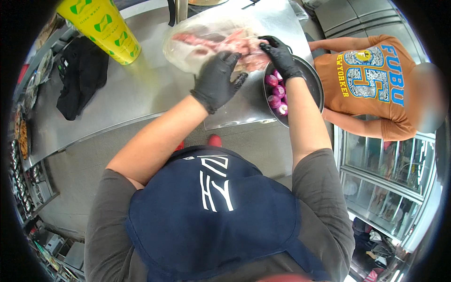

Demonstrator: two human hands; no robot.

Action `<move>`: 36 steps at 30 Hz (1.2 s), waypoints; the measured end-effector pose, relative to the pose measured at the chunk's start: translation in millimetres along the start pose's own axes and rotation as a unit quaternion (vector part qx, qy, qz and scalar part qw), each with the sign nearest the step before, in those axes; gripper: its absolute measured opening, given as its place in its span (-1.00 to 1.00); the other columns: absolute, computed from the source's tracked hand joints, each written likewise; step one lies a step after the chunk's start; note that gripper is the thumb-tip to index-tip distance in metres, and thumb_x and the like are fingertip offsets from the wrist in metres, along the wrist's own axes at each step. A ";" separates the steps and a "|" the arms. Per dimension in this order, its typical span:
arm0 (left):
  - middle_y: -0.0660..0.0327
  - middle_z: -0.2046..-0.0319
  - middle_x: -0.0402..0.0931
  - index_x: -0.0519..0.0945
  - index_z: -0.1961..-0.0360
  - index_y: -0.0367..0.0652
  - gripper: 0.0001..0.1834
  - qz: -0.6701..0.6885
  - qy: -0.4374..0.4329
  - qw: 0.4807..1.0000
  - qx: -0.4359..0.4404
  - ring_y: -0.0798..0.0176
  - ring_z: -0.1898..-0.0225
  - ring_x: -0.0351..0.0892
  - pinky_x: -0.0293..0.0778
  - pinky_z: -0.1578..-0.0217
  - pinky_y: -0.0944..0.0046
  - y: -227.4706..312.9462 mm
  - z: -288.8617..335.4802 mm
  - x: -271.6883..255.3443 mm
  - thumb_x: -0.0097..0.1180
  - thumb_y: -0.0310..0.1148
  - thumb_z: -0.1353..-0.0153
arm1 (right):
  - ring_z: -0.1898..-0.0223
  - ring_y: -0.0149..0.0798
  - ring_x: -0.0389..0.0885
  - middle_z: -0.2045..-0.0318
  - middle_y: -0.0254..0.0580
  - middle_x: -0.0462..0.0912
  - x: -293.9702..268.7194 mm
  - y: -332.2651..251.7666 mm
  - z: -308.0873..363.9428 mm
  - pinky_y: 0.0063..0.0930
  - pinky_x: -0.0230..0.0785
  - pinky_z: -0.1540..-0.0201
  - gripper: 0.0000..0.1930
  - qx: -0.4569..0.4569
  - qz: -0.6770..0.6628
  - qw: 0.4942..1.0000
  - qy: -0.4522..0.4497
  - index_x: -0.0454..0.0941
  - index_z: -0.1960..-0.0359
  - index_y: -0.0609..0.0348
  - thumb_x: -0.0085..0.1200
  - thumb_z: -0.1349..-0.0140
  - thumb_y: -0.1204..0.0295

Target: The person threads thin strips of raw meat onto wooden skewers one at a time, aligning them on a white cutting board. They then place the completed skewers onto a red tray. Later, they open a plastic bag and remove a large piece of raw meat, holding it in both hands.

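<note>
A clear plastic bag (181,54) with raw, pinkish meat (235,43) lies on the steel table, partly blurred. My left hand (217,81), in a black glove, is at the bag's near side with its fingers and thumb apart. At the right end of the meat is my right hand (282,58), also black-gloved, its fingers bent against a piece there. Under my right wrist stands a dark round pan (307,70) holding several peeled red onions (275,99); my forearm hides part of it.
The steel table (155,89) curves to the left. On it are a tall yellow-green cling wrap box (108,33) and a black cloth (83,77). A person in a brown T-shirt (371,89) stands close on the right, near a glass-doored fridge (380,183).
</note>
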State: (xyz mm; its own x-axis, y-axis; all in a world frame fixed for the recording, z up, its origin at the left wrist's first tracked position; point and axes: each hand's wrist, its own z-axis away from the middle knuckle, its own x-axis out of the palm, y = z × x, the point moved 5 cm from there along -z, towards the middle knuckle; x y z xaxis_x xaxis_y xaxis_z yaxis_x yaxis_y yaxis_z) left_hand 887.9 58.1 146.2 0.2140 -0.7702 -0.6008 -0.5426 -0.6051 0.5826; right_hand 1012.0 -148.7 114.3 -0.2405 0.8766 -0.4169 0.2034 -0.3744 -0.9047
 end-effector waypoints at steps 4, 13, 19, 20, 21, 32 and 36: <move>-0.12 0.00 0.43 0.42 -0.10 -0.26 -0.31 -0.021 -0.027 0.997 -0.064 -0.14 -0.03 0.43 0.38 -0.05 0.00 -3.4 -1.1 17.0 0.33 -0.12 0.00 | 0.24 -0.38 0.56 0.29 -0.23 0.66 18.5 -3.6 -7.1 -0.49 0.40 0.06 -0.65 0.014 -0.059 0.998 0.002 0.60 0.17 0.28 0.28 -0.14 0.26; -0.02 0.01 0.51 0.43 -0.17 -0.17 -0.06 -0.268 -0.177 0.944 -0.073 -0.05 -0.03 0.50 0.36 -0.07 0.00 -59.9 -41.3 -4.3 0.43 0.11 0.23 | 0.24 -0.38 0.59 0.24 -0.26 0.66 29.9 -11.2 -14.5 -0.47 0.43 0.09 -0.57 0.218 -0.078 0.970 -0.075 0.57 0.08 0.19 0.09 -0.29 0.05; -0.04 0.08 0.59 0.51 -0.09 -0.24 -0.18 -0.104 -0.281 0.953 -0.047 -0.01 0.04 0.59 0.45 -0.01 0.15 -101.1 -68.5 -17.5 0.49 -0.04 0.20 | 0.21 -0.30 0.66 0.16 -0.12 0.66 40.0 -37.2 -17.9 -0.38 0.50 0.09 -0.39 0.259 -0.112 0.950 -0.134 0.54 -0.01 0.20 0.10 -0.20 -0.12; -0.04 0.09 0.60 0.51 -0.09 -0.24 -0.19 -0.075 -0.294 0.951 -0.064 -0.01 0.05 0.59 0.46 0.00 0.15 -106.6 -70.1 -18.2 0.48 -0.05 0.19 | 0.21 -0.30 0.66 0.16 -0.10 0.66 41.5 -37.9 -19.2 -0.36 0.52 0.10 -0.37 0.260 -0.118 0.948 -0.143 0.53 -0.02 0.21 0.10 -0.19 -0.13; -0.04 0.09 0.60 0.51 -0.09 -0.25 -0.19 -0.046 -0.307 0.947 -0.081 -0.01 0.05 0.60 0.46 0.00 0.16 -111.1 -71.9 -18.6 0.48 -0.05 0.18 | 0.18 -0.28 0.66 0.14 -0.09 0.65 42.4 -37.1 -21.0 -0.33 0.51 0.06 -0.33 0.273 -0.127 0.942 -0.149 0.51 -0.05 0.21 0.11 -0.17 -0.16; 0.03 -0.31 0.18 0.37 -0.27 0.02 -0.28 -0.302 -0.052 0.950 0.059 -0.12 -0.30 0.15 0.06 -0.26 -0.14 -56.8 -11.9 -0.6 0.23 0.00 -0.09 | 0.13 -0.23 0.65 0.08 -0.04 0.63 35.4 -34.6 -32.2 -0.27 0.49 0.00 -0.29 0.293 -0.128 0.937 -0.138 0.49 -0.08 0.19 0.14 -0.13 -0.19; 0.04 -0.30 0.20 0.57 -0.03 -0.05 -0.50 -0.282 -0.047 0.958 -0.006 -0.10 -0.31 0.14 0.06 -0.26 -0.13 -54.6 -13.0 -5.9 0.24 -0.08 -0.08 | 0.13 -0.24 0.65 0.07 -0.05 0.63 37.9 -38.0 -31.5 -0.29 0.49 0.00 -0.30 0.306 -0.148 0.928 -0.149 0.49 -0.08 0.18 0.14 -0.13 -0.18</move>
State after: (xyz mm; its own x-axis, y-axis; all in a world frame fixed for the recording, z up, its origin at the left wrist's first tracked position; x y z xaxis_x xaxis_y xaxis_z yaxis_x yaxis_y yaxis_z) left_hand 926.8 93.1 125.0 0.3959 -0.2995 -0.8681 -0.3530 -0.9223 0.1573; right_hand 1025.0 -91.7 135.7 -0.4711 0.8797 -0.0647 -0.4693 -0.3121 -0.8260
